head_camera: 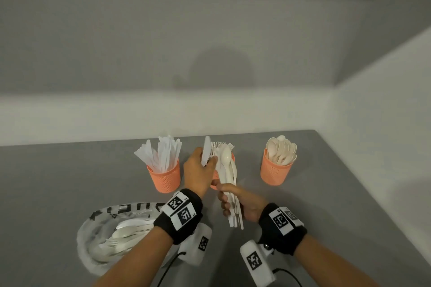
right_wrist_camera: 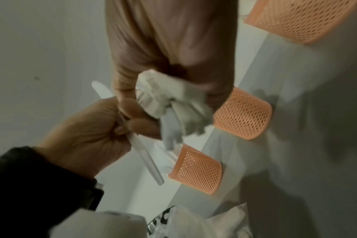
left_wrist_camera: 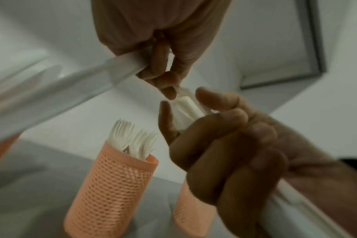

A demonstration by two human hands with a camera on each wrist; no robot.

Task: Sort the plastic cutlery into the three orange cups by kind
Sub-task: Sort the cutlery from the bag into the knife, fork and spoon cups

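Three orange mesh cups stand in a row: the left cup (head_camera: 164,177) holds knives, the middle cup (left_wrist_camera: 112,185) holds forks, and the right cup (head_camera: 276,170) holds spoons. In front of the middle cup my right hand (head_camera: 225,198) grips an upright bundle of mixed white cutlery (head_camera: 229,177) with a spoon on top. My left hand (head_camera: 207,161) pinches a single white knife (head_camera: 206,150) beside the top of that bundle. In the left wrist view the knife (left_wrist_camera: 71,83) runs out to the left from my fingers. My hands hide most of the middle cup in the head view.
A clear plastic bag (head_camera: 116,233) with more white cutlery lies on the grey table (head_camera: 58,182) at the near left, under my left forearm. White walls close off the table at the back and on the right.
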